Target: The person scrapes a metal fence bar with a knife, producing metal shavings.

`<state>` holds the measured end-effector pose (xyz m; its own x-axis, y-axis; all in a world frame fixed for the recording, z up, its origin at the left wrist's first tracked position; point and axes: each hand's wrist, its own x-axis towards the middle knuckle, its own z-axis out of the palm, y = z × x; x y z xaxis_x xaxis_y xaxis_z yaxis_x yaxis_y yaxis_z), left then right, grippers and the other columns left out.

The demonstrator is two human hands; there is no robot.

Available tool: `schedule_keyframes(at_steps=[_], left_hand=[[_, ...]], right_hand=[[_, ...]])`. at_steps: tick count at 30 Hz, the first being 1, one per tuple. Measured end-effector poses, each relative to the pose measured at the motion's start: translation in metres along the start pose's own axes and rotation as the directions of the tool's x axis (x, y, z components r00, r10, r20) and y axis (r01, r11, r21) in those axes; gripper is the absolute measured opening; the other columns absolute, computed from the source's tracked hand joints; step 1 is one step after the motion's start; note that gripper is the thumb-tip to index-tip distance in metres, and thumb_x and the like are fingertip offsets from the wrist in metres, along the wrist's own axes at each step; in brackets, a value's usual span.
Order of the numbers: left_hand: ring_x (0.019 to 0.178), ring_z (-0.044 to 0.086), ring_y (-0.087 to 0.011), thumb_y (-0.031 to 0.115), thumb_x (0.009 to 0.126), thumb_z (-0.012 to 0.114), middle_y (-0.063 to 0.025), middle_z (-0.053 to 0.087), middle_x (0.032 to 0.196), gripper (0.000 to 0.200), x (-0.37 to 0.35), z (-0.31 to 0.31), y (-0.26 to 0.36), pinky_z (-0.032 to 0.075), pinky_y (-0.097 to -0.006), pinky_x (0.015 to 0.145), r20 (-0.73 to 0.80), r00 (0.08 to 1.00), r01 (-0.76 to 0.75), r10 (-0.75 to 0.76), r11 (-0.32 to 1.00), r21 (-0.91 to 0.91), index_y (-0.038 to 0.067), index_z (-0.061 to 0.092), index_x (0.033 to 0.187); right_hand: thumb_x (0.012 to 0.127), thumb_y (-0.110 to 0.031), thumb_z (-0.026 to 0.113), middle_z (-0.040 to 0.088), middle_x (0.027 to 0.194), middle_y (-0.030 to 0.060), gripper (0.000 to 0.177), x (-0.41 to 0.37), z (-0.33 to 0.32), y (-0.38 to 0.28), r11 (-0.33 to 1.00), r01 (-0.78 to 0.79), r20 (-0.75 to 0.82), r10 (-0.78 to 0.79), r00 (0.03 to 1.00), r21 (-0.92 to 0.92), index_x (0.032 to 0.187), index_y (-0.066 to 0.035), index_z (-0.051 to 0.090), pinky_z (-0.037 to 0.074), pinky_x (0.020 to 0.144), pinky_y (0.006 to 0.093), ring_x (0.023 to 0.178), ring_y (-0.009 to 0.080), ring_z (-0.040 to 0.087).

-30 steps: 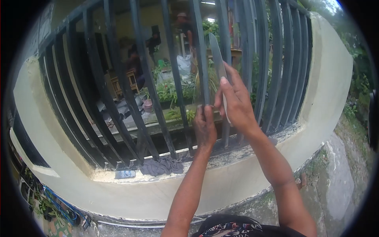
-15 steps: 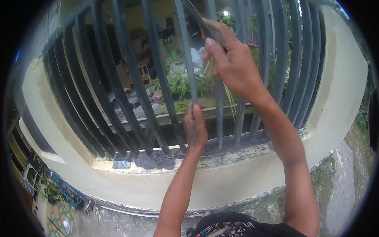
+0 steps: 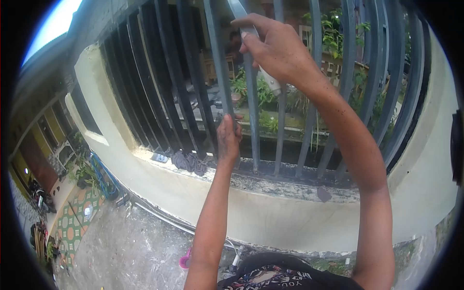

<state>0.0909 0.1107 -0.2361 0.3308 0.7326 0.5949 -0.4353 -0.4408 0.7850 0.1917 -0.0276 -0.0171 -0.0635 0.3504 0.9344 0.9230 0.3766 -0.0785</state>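
Note:
A row of upright grey metal bars fills a window opening in a cream wall. Low on one bar [image 3: 216,53], my left hand [image 3: 228,140] has its fingers wrapped round it, the fingertips darkly stained. Higher up, my right hand [image 3: 287,48] pinches a long flat knife-like blade [image 3: 237,8] between thumb and fingers, close against the bars. The blade slants, its upper end running out at the top of the view. A pale handle [image 3: 270,81] with a rivet shows below my right hand, partly behind the bars.
A crumpled grey rag [image 3: 189,162] and a small printed packet [image 3: 159,157] lie on the sill's left part; a dark scrap [image 3: 324,195] lies farther right. Plants [image 3: 261,92] stand behind the bars. Blue hose [image 3: 102,176] and a pink object [image 3: 184,260] are on the ground.
The view has swung left, showing more ground and house. My right hand and the blade have shifted relative to the bars, and the handle now shows. My left hand still grips a bar.

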Motion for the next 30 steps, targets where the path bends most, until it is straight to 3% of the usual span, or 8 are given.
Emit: schedule_keyframes(at_steps=[10,13,15,17,20,24,28,30], left_hand=[[0.076,0.058,-0.0168,0.062,0.106,0.04,-0.0054,0.057,0.078,0.066,-0.012,-0.012,0.013,0.045,-0.0325,0.07,0.051,0.996,0.074,-0.079,0.993,0.093,0.001,0.063,0.121],[0.12,0.059,-0.0296,0.067,0.101,0.048,-0.0233,0.058,0.133,0.083,-0.022,-0.029,0.035,0.048,-0.0434,0.101,0.062,0.997,-0.072,0.046,0.833,0.548,-0.004,0.051,0.143],[0.113,0.061,-0.0264,0.054,0.103,0.054,-0.0188,0.057,0.125,0.067,-0.043,-0.027,0.085,0.051,-0.0388,0.095,-0.086,0.954,-0.21,0.287,0.845,0.491,-0.003,0.053,0.137],[0.103,0.058,-0.0219,0.043,0.107,0.048,-0.0137,0.049,0.118,0.045,-0.051,-0.029,0.118,0.05,-0.037,0.085,-0.262,0.704,-0.431,0.66,0.691,0.581,0.0,0.054,0.12],[0.116,0.051,-0.0284,0.038,0.102,0.055,-0.0156,0.05,0.118,0.036,-0.039,-0.028,0.178,0.045,-0.0437,0.091,0.116,0.322,-0.595,0.94,0.105,0.797,0.005,0.053,0.118],[0.107,0.067,-0.0286,0.037,0.102,0.058,-0.0092,0.064,0.115,0.037,-0.015,0.01,0.239,0.054,-0.0459,0.086,0.419,0.529,-0.293,0.738,-0.304,0.907,0.008,0.057,0.124],[0.099,0.074,-0.0356,0.038,0.106,0.053,-0.0124,0.072,0.119,0.035,0.007,0.029,0.29,0.061,-0.0493,0.078,0.32,0.803,-0.072,0.503,-0.452,0.889,0.014,0.062,0.129],[0.092,0.075,-0.035,0.038,0.106,0.054,-0.0131,0.075,0.107,0.032,0.026,0.032,0.323,0.061,-0.05,0.076,0.481,0.763,-0.099,0.433,-0.656,0.748,0.015,0.068,0.124]], right_hand=[[0.097,-0.014,0.044,0.077,0.1,0.0158,0.04,0.0,0.031,-0.049,0.917,-0.247,0.165,0.203,0.965,0.312,0.125,0.003,0.067,0.058,0.086,0.0418,0.077,0.0259,0.074],[0.092,-0.006,0.05,0.077,0.108,0.016,0.039,0.004,0.038,-0.055,0.962,-0.126,0.099,0.105,0.99,0.242,0.127,0.004,0.066,0.057,0.096,0.0396,0.092,0.0289,0.076],[0.092,-0.005,0.053,0.077,0.105,0.0162,0.038,0.002,0.036,-0.059,0.967,-0.122,0.086,0.106,0.991,0.223,0.126,0.003,0.067,0.058,0.095,0.0399,0.09,0.0288,0.076],[0.091,-0.005,0.056,0.078,0.102,0.0164,0.037,-0.001,0.033,-0.056,0.972,-0.128,0.087,0.113,0.99,0.199,0.125,0.001,0.068,0.058,0.093,0.0401,0.089,0.0287,0.076],[0.092,-0.013,0.066,0.076,0.09,0.0163,0.029,0.002,0.036,-0.041,0.999,0.021,0.083,-0.023,0.996,0.029,0.119,-0.005,0.074,0.058,0.088,0.0425,0.085,0.0304,0.075],[0.093,-0.02,0.072,0.076,0.09,0.0159,0.03,0.016,0.016,-0.047,0.991,-0.017,0.178,-0.007,0.984,0.132,0.121,-0.01,0.075,0.06,0.081,0.0424,0.084,0.0273,0.075],[0.092,-0.013,0.068,0.073,0.081,0.0217,0.016,0.045,-0.025,-0.043,0.907,-0.111,0.379,-0.056,0.924,0.406,0.102,-0.005,0.078,0.058,0.07,0.0383,0.073,0.0305,0.073],[0.091,-0.016,0.07,0.075,0.087,0.0185,0.018,0.08,-0.019,-0.018,0.917,0.257,0.165,-0.317,0.934,0.306,0.104,-0.009,0.078,0.058,0.074,0.0409,0.08,0.0306,0.074]])
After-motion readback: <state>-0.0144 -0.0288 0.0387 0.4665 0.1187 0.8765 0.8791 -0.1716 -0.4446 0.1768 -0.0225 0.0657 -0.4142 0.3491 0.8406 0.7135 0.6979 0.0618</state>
